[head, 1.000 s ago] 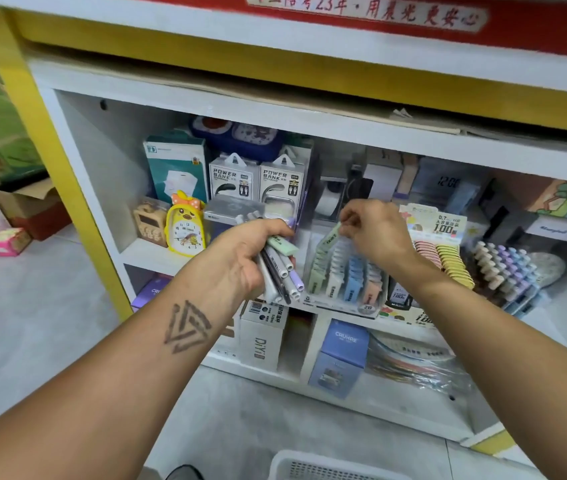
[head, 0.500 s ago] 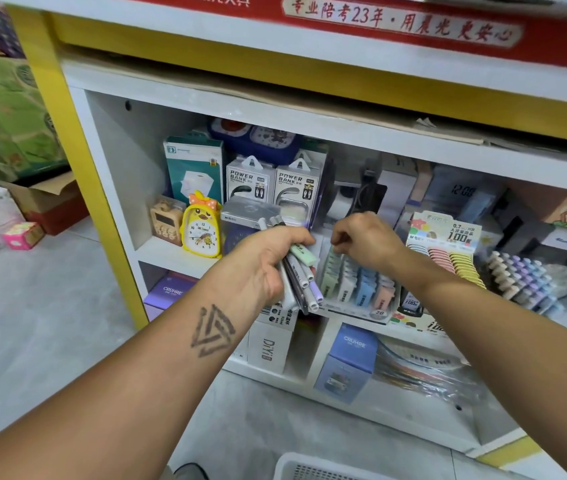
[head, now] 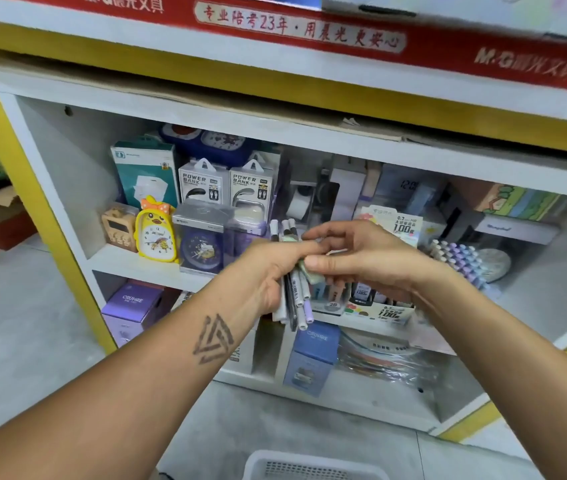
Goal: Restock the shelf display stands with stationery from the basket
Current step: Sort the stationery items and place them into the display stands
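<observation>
My left hand grips a bundle of pens upright in front of the middle shelf, their tips sticking out above and below the fist. My right hand has come up against the bundle, with thumb and fingers pinching a pale green item among the pens. Behind the hands, a display stand of pens and lead refills is mostly hidden. The white basket shows its rim at the bottom edge.
The white shelf carries a yellow duck clock, power bank boxes, a tape dispenser and a rack of pastel markers. Purple and blue boxes stand on the lower shelf. A yellow post frames the left side.
My right hand has drawn back from the display stand to the bundle in my left hand and now pinches the green item there. The left hand has barely moved.
</observation>
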Tool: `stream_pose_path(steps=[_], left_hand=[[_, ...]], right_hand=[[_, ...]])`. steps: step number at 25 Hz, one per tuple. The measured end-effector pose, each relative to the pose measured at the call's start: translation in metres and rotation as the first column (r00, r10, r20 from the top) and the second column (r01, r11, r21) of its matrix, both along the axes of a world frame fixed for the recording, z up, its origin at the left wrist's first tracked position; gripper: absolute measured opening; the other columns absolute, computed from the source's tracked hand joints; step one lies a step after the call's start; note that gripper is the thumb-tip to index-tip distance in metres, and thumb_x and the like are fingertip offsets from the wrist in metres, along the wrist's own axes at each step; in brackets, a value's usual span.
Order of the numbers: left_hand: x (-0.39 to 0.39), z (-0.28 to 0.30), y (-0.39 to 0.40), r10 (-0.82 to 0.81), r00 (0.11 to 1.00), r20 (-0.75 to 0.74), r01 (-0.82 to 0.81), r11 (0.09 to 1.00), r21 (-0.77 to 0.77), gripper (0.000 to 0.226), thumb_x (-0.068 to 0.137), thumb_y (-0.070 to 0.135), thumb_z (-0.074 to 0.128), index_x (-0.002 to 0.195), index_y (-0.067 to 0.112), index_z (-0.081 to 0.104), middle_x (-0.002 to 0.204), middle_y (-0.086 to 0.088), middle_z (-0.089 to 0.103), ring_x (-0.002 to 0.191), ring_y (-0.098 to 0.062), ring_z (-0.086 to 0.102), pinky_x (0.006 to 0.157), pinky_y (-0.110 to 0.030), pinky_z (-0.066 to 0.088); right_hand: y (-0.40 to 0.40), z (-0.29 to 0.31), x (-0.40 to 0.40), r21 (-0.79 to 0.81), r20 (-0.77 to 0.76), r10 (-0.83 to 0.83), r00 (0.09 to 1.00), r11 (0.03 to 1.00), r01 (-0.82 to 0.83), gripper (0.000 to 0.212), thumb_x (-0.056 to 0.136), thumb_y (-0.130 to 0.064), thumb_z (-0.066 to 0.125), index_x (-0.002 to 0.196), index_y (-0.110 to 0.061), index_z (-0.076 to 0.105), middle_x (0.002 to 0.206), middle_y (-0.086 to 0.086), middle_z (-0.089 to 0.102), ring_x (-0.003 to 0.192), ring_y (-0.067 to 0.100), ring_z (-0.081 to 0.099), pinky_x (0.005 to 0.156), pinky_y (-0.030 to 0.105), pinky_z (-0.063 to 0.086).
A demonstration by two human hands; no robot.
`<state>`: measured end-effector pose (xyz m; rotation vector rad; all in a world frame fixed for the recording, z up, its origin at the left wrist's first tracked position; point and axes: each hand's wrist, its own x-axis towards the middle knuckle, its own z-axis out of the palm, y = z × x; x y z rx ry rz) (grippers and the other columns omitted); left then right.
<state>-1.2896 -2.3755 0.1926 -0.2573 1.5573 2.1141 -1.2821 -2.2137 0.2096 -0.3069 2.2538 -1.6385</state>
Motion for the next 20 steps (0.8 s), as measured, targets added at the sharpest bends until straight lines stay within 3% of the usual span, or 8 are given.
stream_pose_path(steps=[3,6,9,11,13,16,20], left_hand=[[0.007,-0.002,0.025,-0.086,0.996,-0.01,0.086,0.996,0.021,0.034,0.077,0.021,0.082,0.101,0.001,0.071,0.069,-0.016,0.072,0.05,-0.024,0.068,0.042,-0.031,0.054],[0.005,-0.004,0.036,-0.139,0.99,0.018,0.138,0.989,0.054,0.041,0.078,0.034,0.08,0.105,0.005,0.07,0.08,-0.015,0.071,0.062,-0.026,0.066,0.062,-0.038,0.06],[0.0,-0.005,0.035,-0.098,0.991,0.091,0.09,0.992,0.083,0.033,0.089,0.036,0.069,0.08,0.005,0.065,0.055,-0.008,0.059,0.04,-0.019,0.055,0.042,-0.026,0.051],[-0.006,-0.004,0.029,-0.041,0.992,0.123,0.035,0.998,0.046,0.035,0.093,0.034,0.065,0.071,0.007,0.06,0.051,-0.007,0.055,0.037,-0.017,0.054,0.04,-0.024,0.05],[-0.01,-0.004,0.021,0.007,0.991,0.131,-0.011,1.0,0.025,0.036,0.094,0.032,0.064,0.069,0.007,0.058,0.049,-0.007,0.055,0.036,-0.017,0.054,0.042,-0.023,0.051],[-0.015,-0.003,0.004,0.058,0.989,0.138,-0.06,0.998,0.015,0.037,0.094,0.031,0.063,0.068,0.006,0.059,0.046,-0.008,0.057,0.035,-0.017,0.054,0.043,-0.024,0.051],[-0.021,-0.008,-0.027,0.102,0.983,0.154,-0.1,0.995,-0.023,0.039,0.096,0.033,0.061,0.069,0.005,0.059,0.045,-0.008,0.056,0.033,-0.018,0.054,0.039,-0.025,0.051]], right_hand=[[0.011,-0.006,0.012,-0.038,-0.048,-0.118,0.992,0.992,0.117,0.054,0.074,-0.002,0.082,0.124,-0.009,0.061,0.094,0.013,0.074,0.085,0.021,0.071,0.072,0.035,0.057],[0.03,-0.007,0.016,-0.115,-0.053,-0.149,0.987,0.983,0.143,0.053,0.078,0.004,0.077,0.126,-0.013,0.062,0.084,0.01,0.068,0.076,0.02,0.069,0.061,0.028,0.056],[0.04,-0.007,0.012,-0.085,-0.117,-0.279,0.953,0.959,0.27,0.039,0.078,-0.001,0.08,0.111,-0.016,0.066,0.074,0.007,0.065,0.067,0.019,0.067,0.058,0.029,0.055],[0.042,-0.009,0.006,-0.089,-0.187,-0.37,0.91,0.929,0.36,0.027,0.081,-0.006,0.08,0.102,-0.013,0.066,0.071,0.008,0.07,0.066,0.017,0.069,0.059,0.029,0.056],[0.04,-0.013,-0.003,-0.065,-0.278,-0.422,0.863,0.905,0.421,0.02,0.082,-0.013,0.081,0.095,-0.013,0.067,0.073,0.011,0.074,0.065,0.014,0.068,0.063,0.028,0.056],[0.03,-0.015,-0.021,0.038,-0.42,-0.416,0.806,0.88,0.474,0.017,0.079,-0.017,0.084,0.084,-0.017,0.068,0.069,0.001,0.073,0.066,0.011,0.067,0.072,0.028,0.056],[0.007,-0.016,-0.052,0.097,-0.556,-0.362,0.748,0.866,0.491,0.014,0.082,-0.012,0.081,0.077,-0.021,0.071,0.068,-0.006,0.071,0.066,0.01,0.07,0.069,0.031,0.06]])
